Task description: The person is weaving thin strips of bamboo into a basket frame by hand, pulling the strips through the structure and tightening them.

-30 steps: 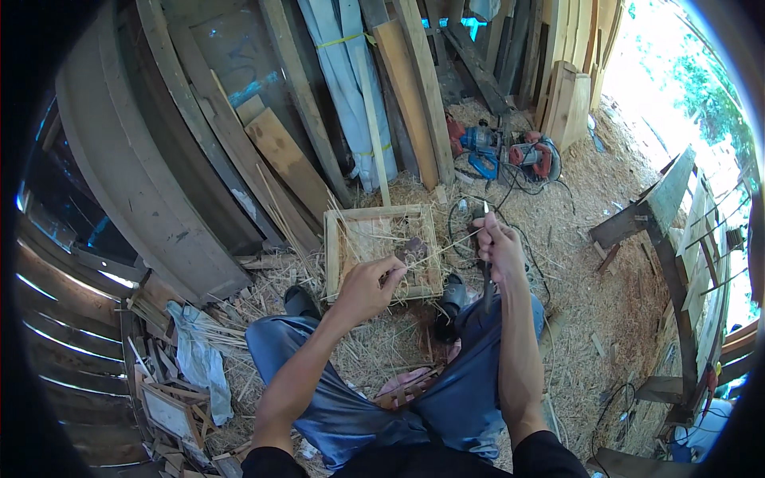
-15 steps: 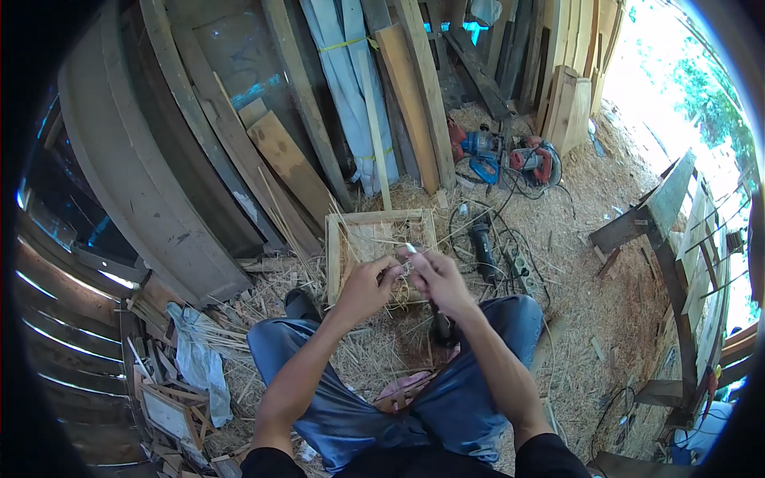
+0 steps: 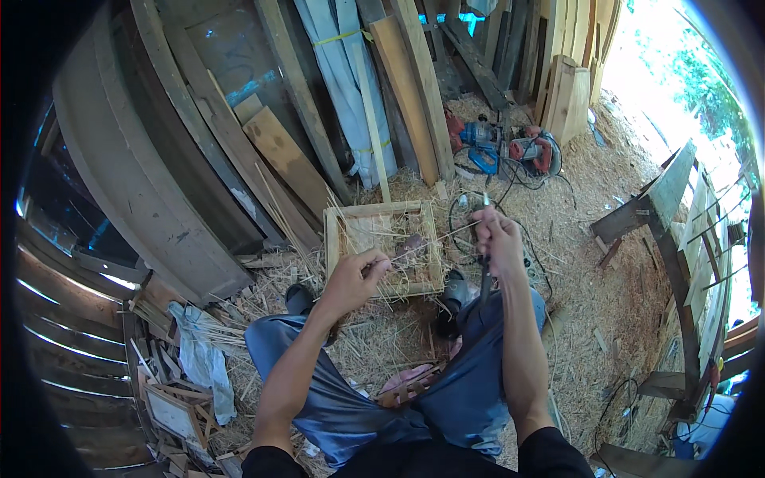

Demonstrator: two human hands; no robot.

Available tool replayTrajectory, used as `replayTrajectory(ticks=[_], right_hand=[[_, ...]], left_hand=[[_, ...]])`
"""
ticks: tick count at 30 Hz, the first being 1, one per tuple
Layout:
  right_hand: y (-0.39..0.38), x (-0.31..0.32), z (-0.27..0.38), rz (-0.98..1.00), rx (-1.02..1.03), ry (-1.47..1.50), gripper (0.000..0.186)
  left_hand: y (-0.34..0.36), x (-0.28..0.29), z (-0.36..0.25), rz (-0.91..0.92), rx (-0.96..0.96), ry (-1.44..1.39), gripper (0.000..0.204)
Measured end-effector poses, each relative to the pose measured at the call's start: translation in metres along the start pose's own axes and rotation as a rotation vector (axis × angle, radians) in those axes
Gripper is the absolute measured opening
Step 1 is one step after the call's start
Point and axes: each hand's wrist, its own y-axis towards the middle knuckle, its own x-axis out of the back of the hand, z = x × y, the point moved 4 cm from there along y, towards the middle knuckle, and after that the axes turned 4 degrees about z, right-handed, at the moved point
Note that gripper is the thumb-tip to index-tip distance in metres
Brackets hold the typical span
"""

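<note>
My left hand [image 3: 357, 277] is closed, pinching one end of a thin wooden strip [image 3: 434, 244]. The strip runs slantwise up to my right hand [image 3: 500, 241], whose fingers are wrapped round a slim knife. A pale tip of the knife [image 3: 487, 199] sticks up above those fingers, and its long dark handle hangs below them. The strip's far end meets the right fingers, where the exact contact is hidden. Under the strip lies a square wooden frame [image 3: 331, 248] with shavings and thin strips in it and a dark brownish lump [image 3: 411, 244] inside.
Planks [image 3: 291, 155] and a tied pale-blue bundle [image 3: 343, 95] lean at the back. A circular saw [image 3: 535, 151], a blue power tool [image 3: 482, 147] and cords lie to the right rear. A wooden structure [image 3: 677, 239] stands at right. Scraps and a small frame [image 3: 171, 414] lie at left.
My hands were close together over the wooden frame. The right hand has moved right and up with the knife; the left shifted slightly left. The strip now shows stretched between them.
</note>
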Motion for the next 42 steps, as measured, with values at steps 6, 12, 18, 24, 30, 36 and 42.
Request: replayTrajectory(ticks=[6, 12, 18, 24, 30, 36, 42], right_hand=[[0.0, 0.029, 0.015, -0.194, 0.143, 0.085, 0.035], [-0.006, -0.048, -0.05, 0.076, 0.479, -0.616, 0.031], [-0.014, -0.08, -0.041, 0.172, 0.267, -0.767, 0.03], [-0.032, -0.085, -0.043, 0.278, 0.285, -0.837, 0.023], [-0.023, -0.058, -0.023, 0.121, 0.444, -1.056, 0.012], [-0.016, -0.033, -0.006, -0.13, 0.506, -1.041, 0.011], [-0.023, -0.041, 0.008, -0.28, 0.636, -1.041, 0.009]], left_hand=[[0.002, 0.008, 0.011, -0.102, 0.004, -0.056, 0.016], [0.017, -0.011, 0.015, -0.009, 0.264, -0.84, 0.014], [0.034, -0.006, 0.034, -0.305, 0.038, -0.816, 0.015], [0.034, -0.003, 0.031, -0.324, 0.045, -0.877, 0.014], [0.029, 0.03, 0.03, -0.392, 0.08, -0.822, 0.015], [0.011, 0.089, 0.058, -0.713, -0.011, -0.906, 0.015], [-0.004, 0.099, 0.062, -1.0, -0.046, -0.464, 0.01]])
